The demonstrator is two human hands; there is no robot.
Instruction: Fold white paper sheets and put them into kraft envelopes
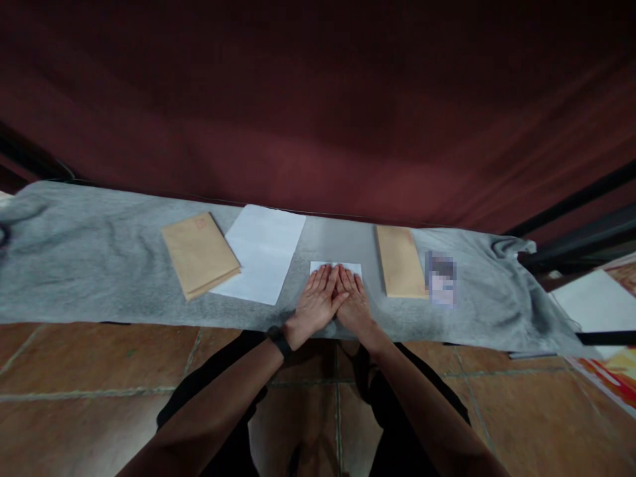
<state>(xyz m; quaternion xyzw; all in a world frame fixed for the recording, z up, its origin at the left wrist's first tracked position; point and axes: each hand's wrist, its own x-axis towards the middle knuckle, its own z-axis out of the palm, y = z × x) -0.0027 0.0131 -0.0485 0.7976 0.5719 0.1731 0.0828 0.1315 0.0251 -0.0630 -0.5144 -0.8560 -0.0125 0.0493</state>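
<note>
A small white piece of paper (354, 267), apparently folded, lies on the grey cloth in front of me. My left hand (317, 298) rests flat on it, fingers stretched forward. Beside it, touching at the thumbs and index fingers, my right hand (354, 301) also lies flat on the paper. Most of the paper is hidden under both hands; only its far edge and corners show. To the left sit white sheets of paper (265, 248), partly beneath a stack of brown envelopes (201, 255). On the right is another stack of brown envelopes (401, 262).
The grey cloth (109, 258) covers a long narrow surface against a dark red curtain (298, 159). A pixelated card or photo (441, 279) lies right of the envelopes. Dark bars (586, 238) and white sheets (596, 301) are at the far right. Below is brown tiled floor (99, 424).
</note>
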